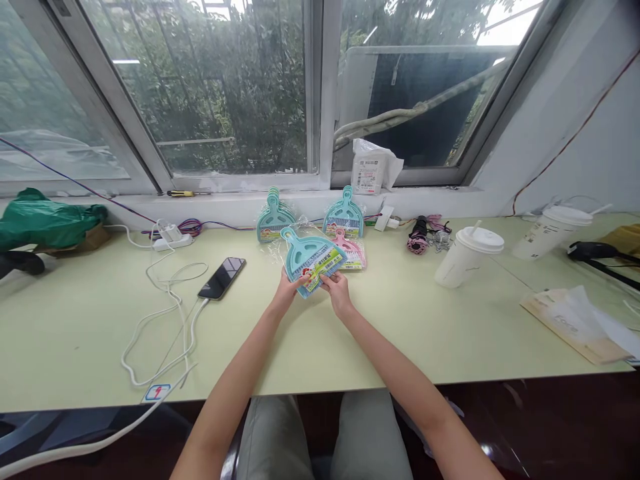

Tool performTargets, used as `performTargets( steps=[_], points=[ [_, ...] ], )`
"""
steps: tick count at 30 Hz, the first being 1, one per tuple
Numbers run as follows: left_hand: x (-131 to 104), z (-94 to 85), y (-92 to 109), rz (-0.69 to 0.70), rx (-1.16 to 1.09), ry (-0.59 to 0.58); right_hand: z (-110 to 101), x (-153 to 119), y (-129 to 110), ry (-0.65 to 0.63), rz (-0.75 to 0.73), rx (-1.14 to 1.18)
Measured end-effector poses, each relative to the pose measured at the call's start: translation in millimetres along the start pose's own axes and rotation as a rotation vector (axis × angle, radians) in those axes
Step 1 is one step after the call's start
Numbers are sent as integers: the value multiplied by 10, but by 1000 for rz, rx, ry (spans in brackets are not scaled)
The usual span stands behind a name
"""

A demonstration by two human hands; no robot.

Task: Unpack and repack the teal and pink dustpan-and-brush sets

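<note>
Between my two hands a blue dustpan and brush set [309, 252] in clear wrapping is held tilted above the table, its printed label towards me. My left hand [287, 289] is closed on its lower left edge, thumb on the front. My right hand [337, 291] pinches the bottom edge near the label. Just behind it lies a pink dustpan set [353, 251], partly covered. Farther back, blue-green packaged dustpans [274, 217] lean against the wall at left, and another blue dustpan set [345, 215] leans there at right.
A phone [223, 278] on a white charging cable lies to the left, near a power strip [173, 241]. At right stand a lidded white cup [469, 257] and a second cup [553, 231]. A paper bag [573, 325] lies near the front right edge. Windows rise behind the table.
</note>
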State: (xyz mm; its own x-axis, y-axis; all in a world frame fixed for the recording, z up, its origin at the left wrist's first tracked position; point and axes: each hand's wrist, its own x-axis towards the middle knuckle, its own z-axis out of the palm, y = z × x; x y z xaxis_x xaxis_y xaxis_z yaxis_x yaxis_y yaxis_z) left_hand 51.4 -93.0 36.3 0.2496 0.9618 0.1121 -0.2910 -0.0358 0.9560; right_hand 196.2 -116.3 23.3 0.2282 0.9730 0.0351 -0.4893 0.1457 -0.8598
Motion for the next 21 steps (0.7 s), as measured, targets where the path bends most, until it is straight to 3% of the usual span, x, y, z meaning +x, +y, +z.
performTargets(
  steps=[5,11,15,21],
  points=[
    [13,-1,-100,59,79,109,-9,21,2,15,52,16],
    [-1,30,-190,301,289,38,-184,199,-101,109,123,203],
    [-71,92,-219,330,414,-15,-289,267,-143,209,182,221],
    [-175,172,-221,369,532,29,-281,233,-208,275,255,156]
  ],
)
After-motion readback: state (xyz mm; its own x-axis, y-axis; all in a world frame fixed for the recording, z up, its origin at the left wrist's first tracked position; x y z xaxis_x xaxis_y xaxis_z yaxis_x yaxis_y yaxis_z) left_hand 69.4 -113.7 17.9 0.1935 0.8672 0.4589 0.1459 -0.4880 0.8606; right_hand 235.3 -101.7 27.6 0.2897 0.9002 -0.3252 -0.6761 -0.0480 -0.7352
